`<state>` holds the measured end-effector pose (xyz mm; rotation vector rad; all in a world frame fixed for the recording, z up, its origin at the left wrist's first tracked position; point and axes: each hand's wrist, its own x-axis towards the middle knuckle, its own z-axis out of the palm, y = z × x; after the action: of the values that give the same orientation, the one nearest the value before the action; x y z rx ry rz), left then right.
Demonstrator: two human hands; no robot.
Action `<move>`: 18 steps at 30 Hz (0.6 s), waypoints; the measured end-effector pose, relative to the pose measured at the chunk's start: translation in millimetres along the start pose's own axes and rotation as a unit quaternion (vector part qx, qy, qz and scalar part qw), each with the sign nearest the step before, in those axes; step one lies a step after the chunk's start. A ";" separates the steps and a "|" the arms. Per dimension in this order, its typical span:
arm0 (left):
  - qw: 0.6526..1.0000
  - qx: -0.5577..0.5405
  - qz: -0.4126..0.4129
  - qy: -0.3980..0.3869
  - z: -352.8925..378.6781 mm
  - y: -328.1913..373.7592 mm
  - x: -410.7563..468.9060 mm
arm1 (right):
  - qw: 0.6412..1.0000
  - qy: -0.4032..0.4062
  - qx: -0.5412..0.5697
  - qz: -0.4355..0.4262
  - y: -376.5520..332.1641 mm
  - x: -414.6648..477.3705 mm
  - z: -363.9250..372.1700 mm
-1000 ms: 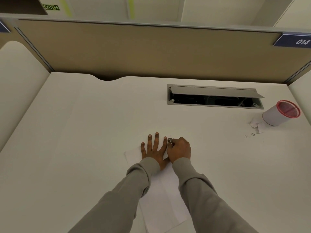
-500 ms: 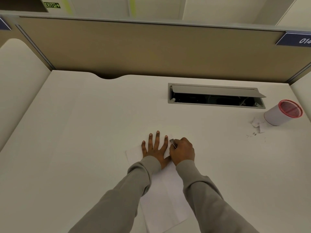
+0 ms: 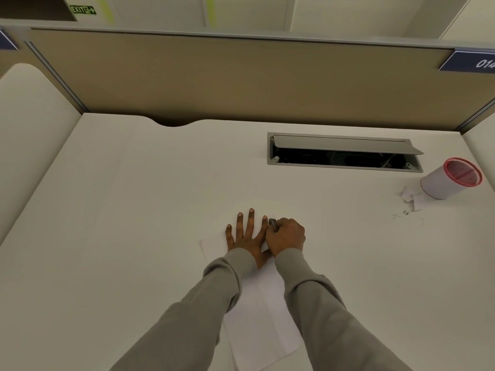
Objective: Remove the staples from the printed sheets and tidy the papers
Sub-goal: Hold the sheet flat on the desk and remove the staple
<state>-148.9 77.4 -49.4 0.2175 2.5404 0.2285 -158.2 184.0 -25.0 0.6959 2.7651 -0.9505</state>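
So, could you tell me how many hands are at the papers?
2: the left hand lies flat on the papers; the right hand, beside it, grips a small metal tool.

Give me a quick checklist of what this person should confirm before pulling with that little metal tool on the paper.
1. Sheets pinned: ok. The left hand lies flat on the sheets, fingers spread.
2. Tool held: ok. The right hand grips the metal tool.
3. Tool tip down at the sheets' far end: ok.
4. Tip hooked under a staple: cannot tell, too small to see.
5. Left forefinger clear of the tip: not ok, it lies right beside it.
6. Place for pulled staples: probably ok. A red-rimmed cup stands at the right, scraps beside it.
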 end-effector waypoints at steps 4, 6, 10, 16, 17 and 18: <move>1.000 -0.002 0.001 0.009 1.2 -0.1 -0.2 | 0.995 0.040 0.071 0.060 5.8 2.8 -3.0; 1.000 0.000 0.004 0.013 0.9 -1.2 0.0 | 0.992 0.062 0.096 0.057 10.5 3.3 -8.3; 1.000 -0.003 0.006 0.016 3.2 -1.2 0.8 | 0.998 0.013 0.005 -0.056 14.6 -3.4 -13.6; 1.000 0.001 -0.002 0.007 1.3 0.4 0.5 | 0.990 0.005 -0.097 -0.101 4.6 -7.9 -8.0; 1.000 -0.001 -0.001 0.005 0.8 0.3 0.5 | 0.990 0.007 -0.100 -0.095 2.5 -7.4 -7.2; 1.000 -0.002 0.000 0.003 0.5 0.3 0.5 | 0.991 0.009 -0.101 -0.088 0.4 -7.1 -7.0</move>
<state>-149.0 77.8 -50.0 0.2153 2.5453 0.2351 -151.6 185.9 -17.8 0.4361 2.9223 -0.6787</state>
